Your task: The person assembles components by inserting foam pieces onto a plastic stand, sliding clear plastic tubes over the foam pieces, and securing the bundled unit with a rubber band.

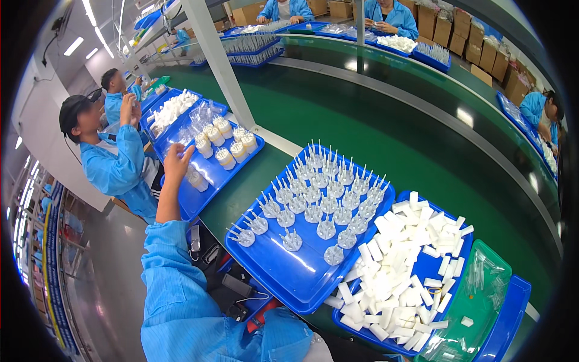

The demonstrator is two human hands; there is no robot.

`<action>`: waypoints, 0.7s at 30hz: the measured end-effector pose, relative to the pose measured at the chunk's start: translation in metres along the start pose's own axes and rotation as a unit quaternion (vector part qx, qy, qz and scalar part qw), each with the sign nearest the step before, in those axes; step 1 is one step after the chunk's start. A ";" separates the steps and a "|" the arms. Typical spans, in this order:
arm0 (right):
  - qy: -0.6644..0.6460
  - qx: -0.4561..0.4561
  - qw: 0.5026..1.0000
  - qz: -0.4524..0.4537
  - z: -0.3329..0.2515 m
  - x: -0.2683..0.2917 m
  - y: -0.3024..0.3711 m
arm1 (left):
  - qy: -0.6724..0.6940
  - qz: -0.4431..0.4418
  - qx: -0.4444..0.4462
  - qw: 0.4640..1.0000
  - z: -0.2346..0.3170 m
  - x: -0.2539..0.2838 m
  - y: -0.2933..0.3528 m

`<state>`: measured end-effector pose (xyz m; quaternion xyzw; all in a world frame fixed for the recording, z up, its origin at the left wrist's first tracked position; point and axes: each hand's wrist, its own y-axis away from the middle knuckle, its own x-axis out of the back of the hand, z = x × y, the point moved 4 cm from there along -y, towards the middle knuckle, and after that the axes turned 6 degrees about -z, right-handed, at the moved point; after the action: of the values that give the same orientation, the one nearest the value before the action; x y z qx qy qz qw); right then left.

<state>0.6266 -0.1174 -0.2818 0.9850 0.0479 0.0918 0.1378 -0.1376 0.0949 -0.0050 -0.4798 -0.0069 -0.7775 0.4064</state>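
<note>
My left hand (177, 161) reaches out over the near end of a blue tray (208, 193) on the left. Its fingers are partly spread, and I see nothing between them. Just below the hand lies a clear plastic cup-like piece (196, 180). Beside it stand several round white-and-cream pieces (225, 158) with clear prongs on top, and clear plastic bags (202, 117) lie behind them. In front of me a larger blue tray (271, 268) carries many clear round bases (325, 228) with upright prongs. My right hand is out of view.
To the right, a blue tray (431, 263) is heaped with white foam-like blocks (392, 295), beside a green tray (482, 301) with clear tubes. A grey metal post (220, 63) rises beside the green belt (362, 127). A co-worker in blue (117, 160) sits close on the left.
</note>
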 end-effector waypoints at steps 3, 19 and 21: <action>-0.002 -0.006 1.000 -0.012 0.007 -0.004 0.003 | -0.002 -0.031 -0.135 0.990 0.059 -0.013 0.002; -0.019 -0.025 0.997 -0.077 0.039 -0.025 0.007 | -0.322 -0.194 -0.140 0.916 0.098 -0.082 0.010; -0.021 -0.026 0.996 -0.087 0.043 -0.028 0.007 | -0.344 -0.193 -0.120 0.911 0.095 -0.075 0.010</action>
<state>0.6081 -0.1382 -0.3249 0.9749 0.1285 0.0596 0.1719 -0.0450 0.1732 -0.0139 -0.7519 -0.1451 -0.6229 0.1597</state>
